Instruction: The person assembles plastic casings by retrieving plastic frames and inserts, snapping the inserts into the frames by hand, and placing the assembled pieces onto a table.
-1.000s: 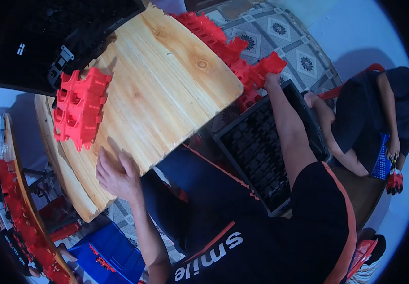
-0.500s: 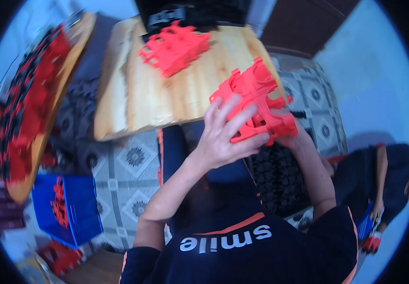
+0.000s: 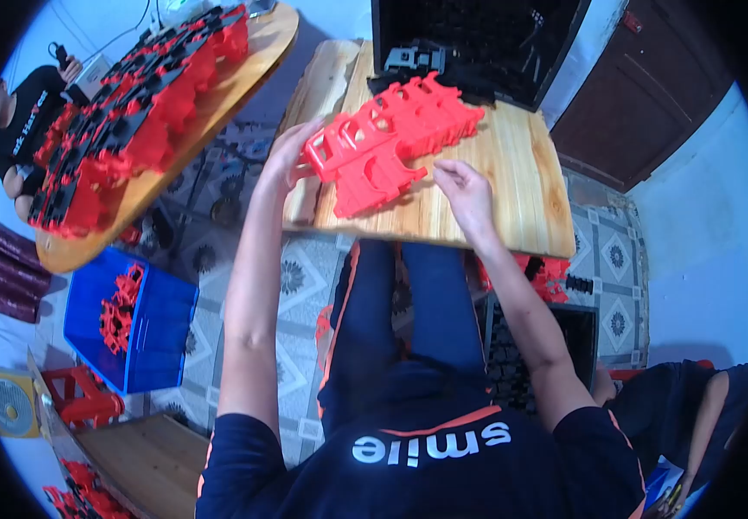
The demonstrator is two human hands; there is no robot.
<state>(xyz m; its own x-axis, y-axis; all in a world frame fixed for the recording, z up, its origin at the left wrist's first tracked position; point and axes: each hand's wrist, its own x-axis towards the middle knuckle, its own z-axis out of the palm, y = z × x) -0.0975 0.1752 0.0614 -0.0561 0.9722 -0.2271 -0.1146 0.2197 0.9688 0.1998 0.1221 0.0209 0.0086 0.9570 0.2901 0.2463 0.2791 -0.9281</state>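
Note:
A red moulded plastic part with arched openings [image 3: 361, 183] rests at a slant over the wooden table, against a second, similar red plastic part [image 3: 434, 117] behind it. My left hand [image 3: 289, 157] is closed on the left end of the nearer part; some of its fingers are hidden behind the plastic. Close to that part's right corner, my right hand [image 3: 467, 195] has its fingers loosely bent and apart, with nothing visible between them. A small gap seems to separate the fingertips from the red plastic.
Under the parts is a wooden table [image 3: 521, 173], with a black open case [image 3: 478, 43] at its back. Red and black assemblies [image 3: 132, 112] line another table at left, where a person sits. A blue bin [image 3: 162, 320] stands on the floor. Another person [image 3: 685, 415] is at right.
Both hands have moved forward and left with the red part, bringing it from the table's right edge to the other one. My right hand has come away from it. The view has shifted.

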